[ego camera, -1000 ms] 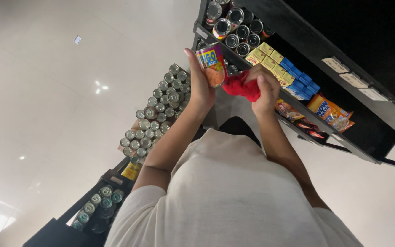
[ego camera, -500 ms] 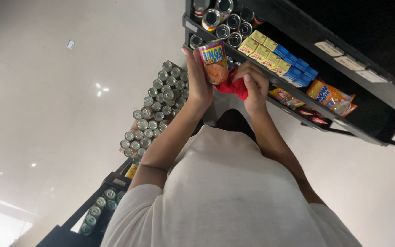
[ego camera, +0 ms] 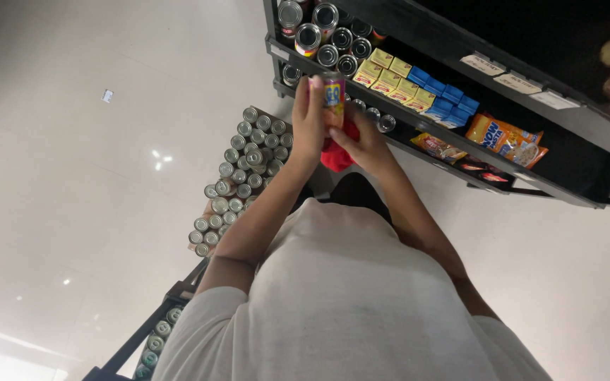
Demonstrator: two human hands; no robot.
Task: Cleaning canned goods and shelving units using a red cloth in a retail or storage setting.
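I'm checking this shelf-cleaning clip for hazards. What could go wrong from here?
The can is pinched upright between the left hand and the right hand, which also holds a red cloth; it might slip. If dropped, it would likely land among the cans on the floor. An elbow may knock the shelf cans near the edge.

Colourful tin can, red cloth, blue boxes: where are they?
Colourful tin can [ego camera: 333, 99]: head view, middle of its side.
Red cloth [ego camera: 335, 156]: head view, bunched part under the hands.
Blue boxes [ego camera: 440, 90]: head view, top of one box.
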